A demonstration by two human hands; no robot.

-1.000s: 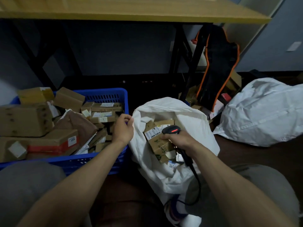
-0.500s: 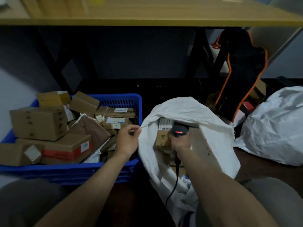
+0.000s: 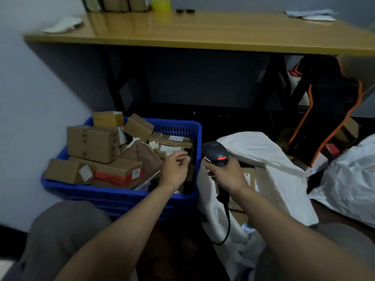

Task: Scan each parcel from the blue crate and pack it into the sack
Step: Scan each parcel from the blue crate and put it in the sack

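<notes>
while right hand (image 3: 227, 176) grips one scanner (image 3: 216, 153), left hand (image 3: 175, 171) loose, empty, over one blue crate (image 3: 113, 192)

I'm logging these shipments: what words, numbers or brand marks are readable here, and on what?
No text here can be read.
White labels on the long parcels in the blue crate: blurred.
Small label on the red-taped box: too small.
Marking on top of the scanner in the right hand: blurred.
Label on the parcel in the sack: blurred.
</notes>
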